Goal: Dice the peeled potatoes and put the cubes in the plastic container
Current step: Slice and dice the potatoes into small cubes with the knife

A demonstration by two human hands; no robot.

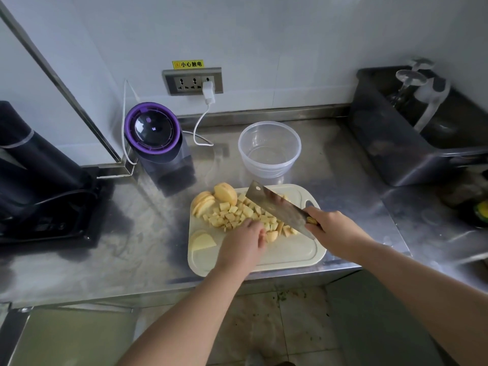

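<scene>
Potato cubes (235,213) piled mid cutting board (290,256), not yet moved. Uncut stock at the board's far-left corner: potato half (226,193) plus fanned slices (202,203); one loose slice (203,241) at the board's left edge. Left hand (243,243) has fingers curled down, pinning a potato chunk (272,235) beside the blade. Right hand (333,228) is wrapped round the cleaver (274,203) handle, blade tilted over the pile. Step looks like dicing, midway. Next likely needs a straight chop close to the left fingertips, so knuckles must stay tucked; later, scoop the cubes. Plastic container (269,150) sits just behind the board and holds no cubes. Purple-lidded appliance (155,136) is behind-left of the board, wall socket (192,81) further back. The yellow label (188,64) above it reads "小心触电". Grey tub (412,133) is far right of the board.
</scene>
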